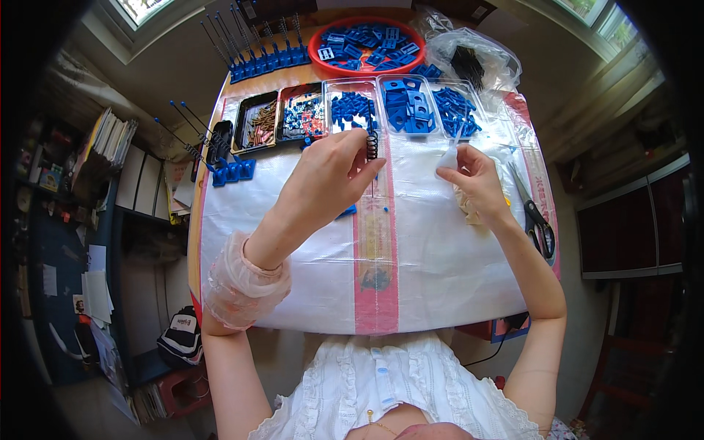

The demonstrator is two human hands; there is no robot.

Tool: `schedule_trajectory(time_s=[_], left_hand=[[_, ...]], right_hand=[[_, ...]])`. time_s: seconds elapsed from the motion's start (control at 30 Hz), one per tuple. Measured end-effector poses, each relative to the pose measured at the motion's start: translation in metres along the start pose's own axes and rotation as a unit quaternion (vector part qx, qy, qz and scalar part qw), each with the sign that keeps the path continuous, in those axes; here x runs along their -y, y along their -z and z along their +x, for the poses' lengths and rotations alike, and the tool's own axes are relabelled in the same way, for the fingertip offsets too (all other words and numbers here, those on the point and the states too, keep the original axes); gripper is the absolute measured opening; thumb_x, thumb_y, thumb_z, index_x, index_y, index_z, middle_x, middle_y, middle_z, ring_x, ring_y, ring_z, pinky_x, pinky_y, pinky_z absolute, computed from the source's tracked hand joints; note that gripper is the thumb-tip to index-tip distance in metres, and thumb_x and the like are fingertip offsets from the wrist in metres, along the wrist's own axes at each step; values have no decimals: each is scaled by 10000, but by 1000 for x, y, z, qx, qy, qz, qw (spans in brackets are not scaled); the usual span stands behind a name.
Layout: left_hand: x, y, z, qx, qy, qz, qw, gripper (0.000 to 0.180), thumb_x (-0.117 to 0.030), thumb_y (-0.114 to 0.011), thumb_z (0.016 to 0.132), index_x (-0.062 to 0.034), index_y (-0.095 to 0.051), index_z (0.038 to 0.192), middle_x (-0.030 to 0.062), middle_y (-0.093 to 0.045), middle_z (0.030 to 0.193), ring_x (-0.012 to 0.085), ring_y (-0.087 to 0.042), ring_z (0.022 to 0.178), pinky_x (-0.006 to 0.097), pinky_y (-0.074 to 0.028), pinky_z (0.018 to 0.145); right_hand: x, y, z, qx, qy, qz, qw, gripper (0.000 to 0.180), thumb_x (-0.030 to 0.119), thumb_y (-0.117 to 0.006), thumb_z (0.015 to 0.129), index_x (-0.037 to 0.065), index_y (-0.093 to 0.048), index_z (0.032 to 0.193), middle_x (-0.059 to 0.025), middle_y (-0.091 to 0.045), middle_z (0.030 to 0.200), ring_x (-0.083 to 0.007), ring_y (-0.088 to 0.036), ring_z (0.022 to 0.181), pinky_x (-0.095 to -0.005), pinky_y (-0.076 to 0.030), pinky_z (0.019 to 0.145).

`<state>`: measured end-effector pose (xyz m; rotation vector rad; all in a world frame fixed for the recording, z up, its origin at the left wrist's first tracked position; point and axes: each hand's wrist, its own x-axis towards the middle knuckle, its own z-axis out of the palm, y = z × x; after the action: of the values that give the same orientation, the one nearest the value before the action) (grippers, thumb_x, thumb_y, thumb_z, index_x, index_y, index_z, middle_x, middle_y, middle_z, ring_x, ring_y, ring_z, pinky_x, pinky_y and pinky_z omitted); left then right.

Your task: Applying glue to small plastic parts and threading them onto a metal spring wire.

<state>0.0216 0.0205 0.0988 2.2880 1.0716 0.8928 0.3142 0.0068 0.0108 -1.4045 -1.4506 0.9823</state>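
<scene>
My left hand (323, 172) is closed, its thumb and fingers pinching a thin dark rod with a black coil spring (372, 144) on it. The rod stands nearly upright, and a small blue part shows beside my thumb. To the right, my right hand (480, 180) grips a small whitish squeeze bottle (449, 157) with a narrow tip pointing up and away from me. Crumpled cream-coloured material (468, 207) lies beneath that hand. A blue piece (346, 211) is partly hidden under my left wrist.
Along the back stand black trays (257, 121) and clear trays (408, 132) of small parts. Behind them are a red basin (315, 59) of blue pieces and a blue rack (268, 66) of rods. Another rack (233, 171) stands at left; scissors (539, 220) lie at right.
</scene>
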Motion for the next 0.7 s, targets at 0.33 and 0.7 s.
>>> schedule_trajectory(time_s=[0.33, 0.7], left_hand=[[-4, -6, -1, 5, 14, -12, 1000, 230, -150, -734, 918, 19, -584, 871, 151, -632, 766, 309, -624, 675, 414, -490, 633], [9, -11, -3, 7, 15, -13, 1000, 249, -152, -750, 918, 16, -582, 846, 132, -634, 735, 262, -616, 643, 378, -488, 613]], right_hand=[[-10, -30, 23, -30, 57, -202, 977, 327, 187, -849, 797, -14, -647, 955, -139, -699, 864, -233, -664, 768, -361, -528, 726], [-2, -27, 19, -25, 91, -202, 975, 345, 156, -852, 789, 0, -648, 1019, -122, -700, 956, -221, -642, 852, -363, -522, 740]])
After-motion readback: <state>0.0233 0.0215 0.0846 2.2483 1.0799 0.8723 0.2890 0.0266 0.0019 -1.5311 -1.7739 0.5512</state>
